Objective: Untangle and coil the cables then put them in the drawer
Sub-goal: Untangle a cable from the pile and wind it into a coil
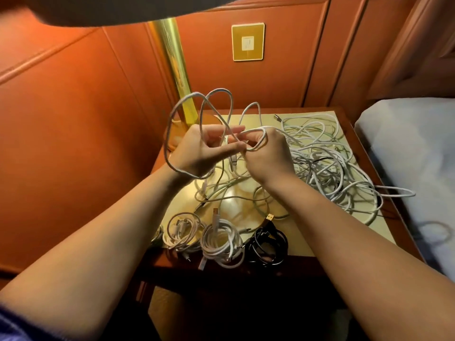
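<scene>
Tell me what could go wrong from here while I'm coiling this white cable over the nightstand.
1. The white cable in your left hand and right hand seems to run back into the tangled pile; pulling may tighten knots.
2. A loop of the pile hangs past the nightstand edge toward the bed, so tugging could drag cables off.
3. The finished coils sit at the front edge under your forearms and could be knocked off.

L hand [197, 150], R hand [267, 153], fingers curled, gripping
</scene>
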`<state>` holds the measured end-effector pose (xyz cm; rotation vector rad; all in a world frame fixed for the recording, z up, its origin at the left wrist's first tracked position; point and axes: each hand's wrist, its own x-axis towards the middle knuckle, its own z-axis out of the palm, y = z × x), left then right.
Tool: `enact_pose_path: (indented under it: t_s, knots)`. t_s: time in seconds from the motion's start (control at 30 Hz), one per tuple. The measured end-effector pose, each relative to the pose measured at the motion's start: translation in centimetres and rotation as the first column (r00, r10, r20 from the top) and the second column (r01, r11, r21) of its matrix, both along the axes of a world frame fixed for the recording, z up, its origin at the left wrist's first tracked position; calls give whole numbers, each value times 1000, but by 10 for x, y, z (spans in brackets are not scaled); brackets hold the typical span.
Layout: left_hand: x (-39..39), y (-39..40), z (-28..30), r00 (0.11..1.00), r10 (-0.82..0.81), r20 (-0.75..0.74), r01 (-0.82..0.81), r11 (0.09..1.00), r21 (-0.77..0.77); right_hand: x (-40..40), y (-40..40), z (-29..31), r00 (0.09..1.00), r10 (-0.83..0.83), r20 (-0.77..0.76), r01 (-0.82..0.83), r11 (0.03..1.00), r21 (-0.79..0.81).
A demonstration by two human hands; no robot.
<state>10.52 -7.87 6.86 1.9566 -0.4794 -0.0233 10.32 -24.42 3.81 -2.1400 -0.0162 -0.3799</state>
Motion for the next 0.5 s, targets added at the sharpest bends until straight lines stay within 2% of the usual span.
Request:
enact_pose_path:
  t_s: [0.07, 0.23, 0.4, 0.5]
  knots:
    - [-2, 1, -1, 996, 22, 86, -25, 999, 34, -1, -1, 1, 1000, 8, 16, -7, 999, -50]
    - [-3, 0, -1, 982, 105, 155, -92, 992, -90, -4, 3, 3, 995, 72, 64, -60, 983, -175]
    - [-8, 1, 15, 992, 87, 89, -65, 971, -230, 0, 2, 3, 993, 116, 21, -113, 988, -110]
    - [-10, 1, 32, 985, 169, 34, -141, 904, -402, 1, 1, -4, 991, 125, -49, -129, 987, -98]
